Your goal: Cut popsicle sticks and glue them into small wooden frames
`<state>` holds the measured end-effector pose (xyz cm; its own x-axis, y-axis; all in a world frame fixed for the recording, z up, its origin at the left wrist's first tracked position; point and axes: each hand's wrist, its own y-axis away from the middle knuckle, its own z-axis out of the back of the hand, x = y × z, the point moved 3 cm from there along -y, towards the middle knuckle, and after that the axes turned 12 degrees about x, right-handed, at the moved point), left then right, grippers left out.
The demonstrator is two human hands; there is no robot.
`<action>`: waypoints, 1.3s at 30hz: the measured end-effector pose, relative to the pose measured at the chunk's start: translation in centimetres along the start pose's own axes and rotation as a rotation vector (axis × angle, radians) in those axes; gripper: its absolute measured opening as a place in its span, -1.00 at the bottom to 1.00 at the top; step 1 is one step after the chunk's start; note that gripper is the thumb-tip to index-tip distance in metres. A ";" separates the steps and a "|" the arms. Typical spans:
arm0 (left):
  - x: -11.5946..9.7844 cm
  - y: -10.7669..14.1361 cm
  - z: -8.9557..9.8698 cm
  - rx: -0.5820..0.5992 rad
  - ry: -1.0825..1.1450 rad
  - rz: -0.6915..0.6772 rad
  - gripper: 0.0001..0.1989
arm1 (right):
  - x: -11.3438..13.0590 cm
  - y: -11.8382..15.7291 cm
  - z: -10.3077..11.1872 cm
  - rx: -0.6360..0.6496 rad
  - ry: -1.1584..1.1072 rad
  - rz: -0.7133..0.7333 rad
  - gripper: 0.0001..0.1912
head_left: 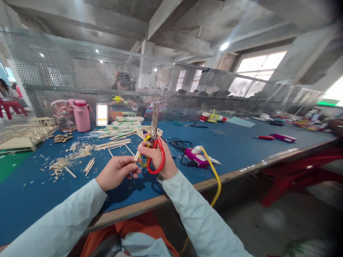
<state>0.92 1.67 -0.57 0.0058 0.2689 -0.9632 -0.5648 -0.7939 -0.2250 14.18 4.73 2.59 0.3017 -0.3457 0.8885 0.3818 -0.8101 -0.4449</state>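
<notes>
My right hand (167, 160) is closed around a pair of scissors (154, 123) with red and yellow handles, the metal blades pointing up. Between its thumb and fingers a few short wooden sticks (137, 155) are also pinched. At the lower ends of these sticks, my left hand (118, 173) has its thumb and fingers closed together on them. Behind the hands lie longer loose wooden sticks (114, 144). A small group of cut sticks (89, 166) rests on the blue table to the left.
Wood scraps (64, 160) and peanuts (63, 137) lie on the left, near a pink bottle (81, 116), a clear pink jug (63, 116) and a stick-built model (23, 134). A purple glue gun (196, 157) with a yellow cable (215, 171) lies on the right. A perforated metal screen (88, 76) stands behind.
</notes>
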 end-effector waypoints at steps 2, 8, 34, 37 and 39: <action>0.0 0.1 0.2 -0.057 -0.132 -0.043 -0.74 | -0.1 0.0 0.0 0.022 -0.028 -0.002 -0.54; 0.6 0.1 0.2 -0.082 -0.284 -0.073 -0.73 | 0.6 0.3 -0.3 0.067 0.065 -0.010 -0.57; 0.7 -0.7 0.6 -0.149 0.313 0.070 -0.54 | -0.4 1.1 -1.0 0.000 0.178 0.046 -0.63; 0.6 -0.6 0.7 -0.170 0.320 0.103 -0.57 | 0.1 1.2 -0.6 -0.034 0.238 0.071 -0.67; 0.6 -0.6 0.6 -0.152 0.321 0.106 -0.57 | 0.1 1.2 -0.5 -0.022 0.274 0.069 -0.68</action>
<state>0.80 2.66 -0.89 0.2258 0.0149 -0.9741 -0.4477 -0.8865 -0.1174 14.25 3.53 2.19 0.0773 -0.5130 0.8549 0.3483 -0.7896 -0.5053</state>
